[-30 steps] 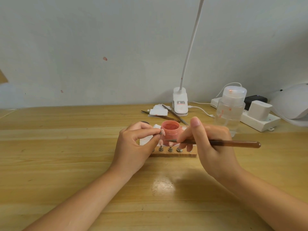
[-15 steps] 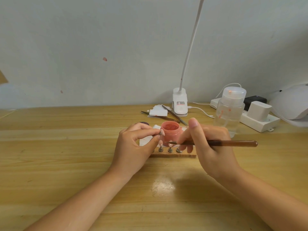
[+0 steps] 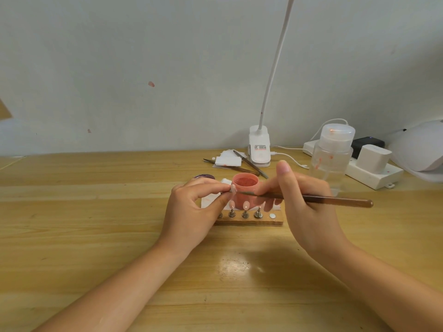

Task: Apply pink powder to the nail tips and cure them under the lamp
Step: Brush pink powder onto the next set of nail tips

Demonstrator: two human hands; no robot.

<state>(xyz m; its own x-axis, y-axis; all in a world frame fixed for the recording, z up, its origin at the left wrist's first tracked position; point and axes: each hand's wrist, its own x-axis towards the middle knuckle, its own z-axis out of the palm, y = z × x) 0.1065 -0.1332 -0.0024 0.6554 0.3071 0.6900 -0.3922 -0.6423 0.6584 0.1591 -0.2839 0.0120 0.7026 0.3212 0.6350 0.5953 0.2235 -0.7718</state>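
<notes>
Left hand (image 3: pixel 191 207) clenched, pinching nail tip (image 3: pixel 233 188) between thumb and forefinger beside pink powder jar (image 3: pixel 245 185); right hand (image 3: pixel 304 202) grasping brush (image 3: pixel 335 200), bristles at that tip; remaining tips on wooden holder (image 3: pixel 249 220) on table (image 3: pixel 96 212).

Glossy wood table (image 3: pixel 96 224); wooden brush (image 3: pixel 335 200); clear plastic bottle (image 3: pixel 332 159).

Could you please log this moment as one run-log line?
left hand: pinches nail tip | right hand: holds brush, bristles at tip | jar: open | stage: applying powder
</notes>
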